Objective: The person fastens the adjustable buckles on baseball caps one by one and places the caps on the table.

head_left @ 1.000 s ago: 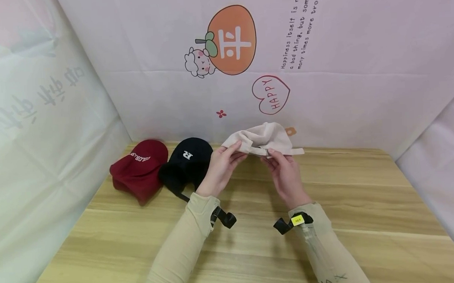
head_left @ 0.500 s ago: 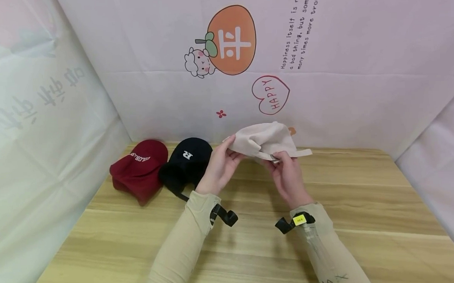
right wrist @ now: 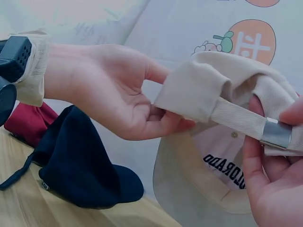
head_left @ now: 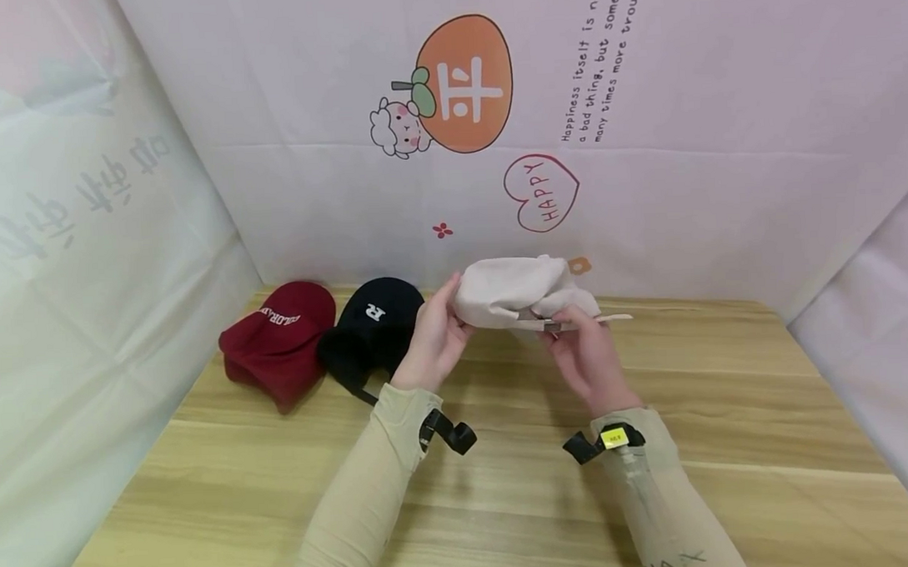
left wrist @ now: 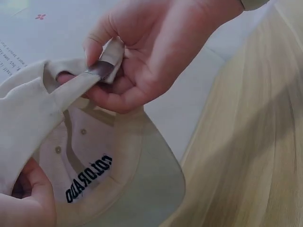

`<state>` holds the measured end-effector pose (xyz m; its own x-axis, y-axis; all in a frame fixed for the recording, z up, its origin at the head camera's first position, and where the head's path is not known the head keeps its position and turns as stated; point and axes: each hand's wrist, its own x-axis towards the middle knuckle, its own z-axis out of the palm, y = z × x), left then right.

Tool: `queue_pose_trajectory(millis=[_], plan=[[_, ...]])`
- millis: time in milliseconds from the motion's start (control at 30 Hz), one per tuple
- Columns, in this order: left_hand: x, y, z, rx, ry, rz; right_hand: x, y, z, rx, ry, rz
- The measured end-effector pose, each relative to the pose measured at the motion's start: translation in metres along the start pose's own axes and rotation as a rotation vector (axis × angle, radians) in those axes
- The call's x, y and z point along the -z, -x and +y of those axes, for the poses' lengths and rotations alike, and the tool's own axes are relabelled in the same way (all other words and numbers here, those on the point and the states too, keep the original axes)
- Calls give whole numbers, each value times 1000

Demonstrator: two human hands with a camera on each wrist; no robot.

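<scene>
1. The left hand [head_left: 430, 338] holds the cream fabric cap [head_left: 502, 286] at its left edge, with fingers curled.
2. The right hand [head_left: 590, 355] pinches the pale fabric strap [right wrist: 236, 118] at the silver metal buckle [right wrist: 277, 134].
3. This cap is above the far wooden worktop [head_left: 728, 391], right of the dark fabric cap [head_left: 395, 306].

The held cap [head_left: 514, 285] is between my left hand [head_left: 435, 334] and my right hand [head_left: 590, 358], in front of the back sheet [head_left: 309, 213]; its strap [right wrist: 238, 118] runs along the side nearest me, with the buckle [right wrist: 276, 134] on it at my right hand; left of my left hand the middle cap [head_left: 387, 307] rests on the table [head_left: 729, 407], and the outer cap [head_left: 279, 340] lies just beside it, farther left; the left sheet [head_left: 73, 330] stands beyond them, the right sheet [head_left: 883, 327] along the table's other side.
</scene>
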<state>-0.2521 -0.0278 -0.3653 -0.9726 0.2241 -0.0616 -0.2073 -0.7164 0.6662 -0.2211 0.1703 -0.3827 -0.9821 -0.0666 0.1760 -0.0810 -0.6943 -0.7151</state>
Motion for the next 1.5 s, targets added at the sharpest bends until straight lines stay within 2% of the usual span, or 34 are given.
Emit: queue_pose_trajectory(millis=[67,200,433,600,667,1000,1167,1300,1500], plan=[[0,0,0,-10,4,9,2,0,-3,-13,-30,-39],[0,-1,1,-29,-10,31,4,2,-10,-62,-77,-66],[-3,0,3,12,-64,41,3,5,-19,-105,48,-135],[-4,-2,6,-25,5,30,7,5,-25,-92,101,-186],[-5,-2,8,-42,6,26,10,5,-27,-89,111,-197],[-5,1,12,-113,-111,23,20,4,-34,-143,124,-186],[-2,0,12,-65,-244,21,24,4,-39,-162,69,-224],[1,-2,10,-12,-348,-5,26,6,-46,-184,94,-174],[1,-2,7,21,-479,-58,23,9,-58,-154,252,-24]])
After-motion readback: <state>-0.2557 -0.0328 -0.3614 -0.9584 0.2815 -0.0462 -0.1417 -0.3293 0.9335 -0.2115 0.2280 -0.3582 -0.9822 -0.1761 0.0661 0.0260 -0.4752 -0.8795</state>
